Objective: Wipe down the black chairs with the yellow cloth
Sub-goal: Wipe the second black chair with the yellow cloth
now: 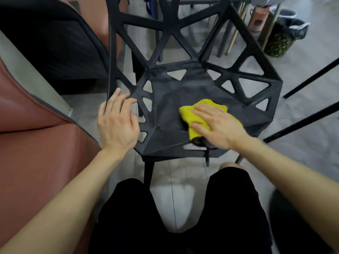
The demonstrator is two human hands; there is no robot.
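A black chair (170, 96) with triangular cut-outs stands right in front of me, its seat facing up. A yellow cloth (190, 114) lies on the seat's right half. My right hand (218, 125) presses flat on the cloth with straight fingers pointing left. My left hand (117, 121) rests on the seat's left edge, fingers loosely spread over the rim and holding nothing. A small dark object with a strap (200, 142) sits on the seat under my right wrist.
A brown upholstered seat (36, 136) stands close on the left, with a black-backed chair (55, 43) behind it. Dark table legs (302, 121) cross the right side. A patterned bin with a black bag (282, 43) stands at the far right. Grey floor tiles (176, 182) lie below.
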